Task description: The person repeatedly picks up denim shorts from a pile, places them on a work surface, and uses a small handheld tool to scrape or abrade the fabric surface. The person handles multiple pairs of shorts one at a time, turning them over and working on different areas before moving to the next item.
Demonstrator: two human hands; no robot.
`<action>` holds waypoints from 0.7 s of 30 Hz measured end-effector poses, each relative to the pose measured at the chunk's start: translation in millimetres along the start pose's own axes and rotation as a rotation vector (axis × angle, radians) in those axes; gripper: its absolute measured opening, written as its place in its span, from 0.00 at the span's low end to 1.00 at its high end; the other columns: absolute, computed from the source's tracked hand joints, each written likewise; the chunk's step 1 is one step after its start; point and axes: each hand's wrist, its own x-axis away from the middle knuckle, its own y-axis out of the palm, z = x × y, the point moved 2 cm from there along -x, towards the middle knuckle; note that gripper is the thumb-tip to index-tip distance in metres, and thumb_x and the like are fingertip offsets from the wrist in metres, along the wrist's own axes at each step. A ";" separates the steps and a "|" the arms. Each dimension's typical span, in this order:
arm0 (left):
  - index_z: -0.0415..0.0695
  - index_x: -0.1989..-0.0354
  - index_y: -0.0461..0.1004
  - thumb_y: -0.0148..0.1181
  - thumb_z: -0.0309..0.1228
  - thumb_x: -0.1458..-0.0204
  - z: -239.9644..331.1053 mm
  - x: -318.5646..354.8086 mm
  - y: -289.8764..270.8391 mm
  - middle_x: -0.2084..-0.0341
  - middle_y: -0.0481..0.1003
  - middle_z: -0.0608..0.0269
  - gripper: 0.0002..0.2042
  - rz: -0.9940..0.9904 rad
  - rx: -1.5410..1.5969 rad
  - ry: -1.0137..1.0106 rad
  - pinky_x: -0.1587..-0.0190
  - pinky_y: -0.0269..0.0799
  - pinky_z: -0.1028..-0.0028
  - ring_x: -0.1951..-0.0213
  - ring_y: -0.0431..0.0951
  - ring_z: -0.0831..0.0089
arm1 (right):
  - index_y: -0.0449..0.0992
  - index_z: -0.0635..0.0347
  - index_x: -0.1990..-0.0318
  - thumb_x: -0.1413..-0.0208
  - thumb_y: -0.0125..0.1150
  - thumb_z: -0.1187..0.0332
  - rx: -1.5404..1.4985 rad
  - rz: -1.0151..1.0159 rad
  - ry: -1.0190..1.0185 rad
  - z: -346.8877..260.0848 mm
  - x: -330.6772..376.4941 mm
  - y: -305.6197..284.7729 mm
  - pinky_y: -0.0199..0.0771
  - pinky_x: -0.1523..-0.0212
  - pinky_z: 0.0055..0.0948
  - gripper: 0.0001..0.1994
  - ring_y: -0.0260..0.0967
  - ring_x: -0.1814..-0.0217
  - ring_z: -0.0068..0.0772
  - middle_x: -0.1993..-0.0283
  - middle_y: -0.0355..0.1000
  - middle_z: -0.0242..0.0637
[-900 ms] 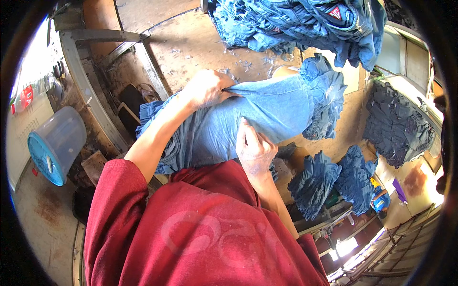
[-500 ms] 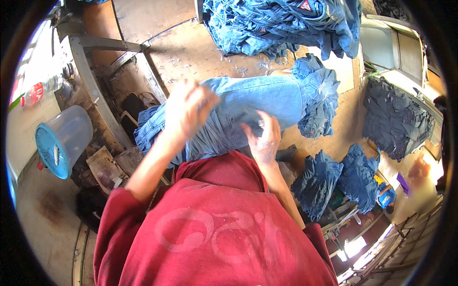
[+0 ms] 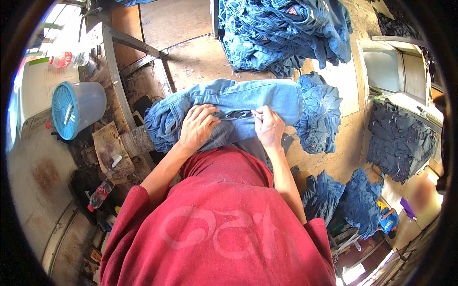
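Note:
Light-blue jeans [image 3: 267, 95] lie stretched crosswise in front of me, their cloth bunched at both ends. A torn opening with pale threads across it [image 3: 236, 115] shows in the middle of the leg. My left hand [image 3: 196, 127] is closed on the denim at the left side of the tear, fingers curled and close together. At the tear's right edge, my right hand [image 3: 268, 127] pinches the jeans between thumb and fingers. Whether it grips cloth or only threads is too small to tell.
Beyond the jeans stands a large pile of blue denim [image 3: 281, 33]. Dark garments [image 3: 400, 140] are heaped at right, with more blue denim [image 3: 360, 202] nearer. A lidded plastic bucket [image 3: 90, 107], a bottle [image 3: 101, 194] and a metal frame [image 3: 114, 71] are at left.
Both hands have come down onto the jeans around the tear; before, the left was raised and blurred, the right held above the cloth. The view has shifted slightly.

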 end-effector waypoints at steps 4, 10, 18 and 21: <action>0.45 0.60 0.81 0.75 0.33 0.48 45.2 -5.1 -20.8 0.56 0.80 0.64 0.11 0.090 0.046 -0.218 0.44 0.72 0.60 0.49 0.78 0.60 | 0.81 0.61 0.63 0.38 0.74 0.62 -0.340 -0.118 0.177 1.7 0.8 -14.9 0.62 0.74 0.34 0.12 0.59 0.79 0.28 0.80 0.67 0.32; 0.29 0.31 0.66 0.72 0.32 0.42 68.6 -10.6 16.1 0.43 0.79 0.45 0.33 -0.145 1.225 -1.096 0.69 0.77 0.74 0.73 0.77 0.77 | 0.82 0.63 0.63 0.36 0.73 0.63 -0.500 -0.168 0.273 -13.8 6.1 -30.9 0.55 0.75 0.29 0.12 0.51 0.76 0.17 0.79 0.59 0.28; 0.40 0.50 0.76 0.65 0.35 0.34 86.2 34.6 38.8 0.65 0.79 0.65 0.12 -0.072 1.410 -1.298 0.80 0.66 0.79 0.83 0.69 0.84 | 0.80 0.62 0.76 0.41 0.70 0.40 -0.220 -0.391 0.451 -34.6 25.3 -39.5 0.71 0.71 0.45 0.29 0.74 0.77 0.52 0.79 0.74 0.46; 0.42 0.55 0.77 0.61 0.37 0.31 86.0 39.2 44.6 0.70 0.78 0.68 0.10 -0.097 1.316 -1.229 0.82 0.62 0.79 0.85 0.66 0.84 | 0.77 0.62 0.73 0.35 0.69 0.49 -0.328 -0.357 0.386 -38.8 29.6 -32.8 0.72 0.70 0.43 0.24 0.76 0.77 0.47 0.78 0.76 0.45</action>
